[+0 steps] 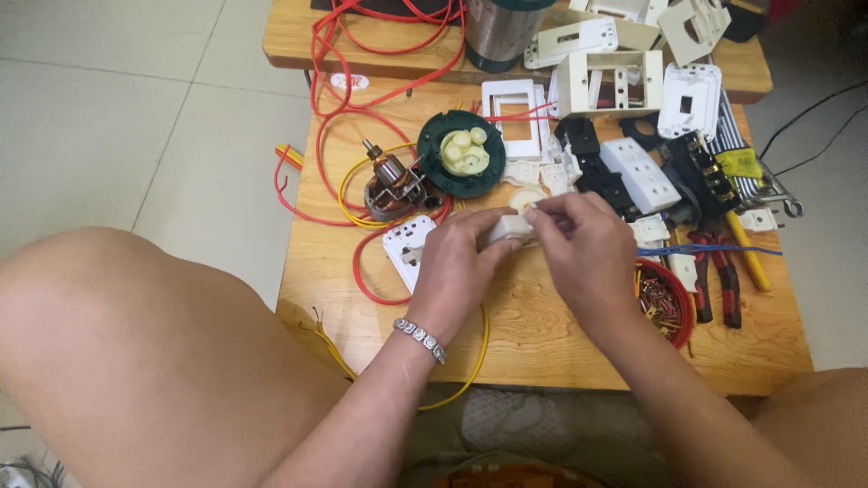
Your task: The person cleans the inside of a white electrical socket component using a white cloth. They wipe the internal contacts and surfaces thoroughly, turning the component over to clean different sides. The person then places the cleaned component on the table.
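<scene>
My left hand grips a small white plastic socket part above the middle of a low wooden table. My right hand pinches the same part from the right with fingertips on its top. A silver bracelet sits on my left wrist. A white socket module lies just left of my left hand. Behind the hands rests a dark green round housing with cream gears and a copper-wound motor armature.
Red wire and yellow wire loop over the table. White switch plates and frames crowd the back right. Red-handled pliers, a yellow-handled tool and a red dish of small metal bits lie at right. My bare knee fills the lower left.
</scene>
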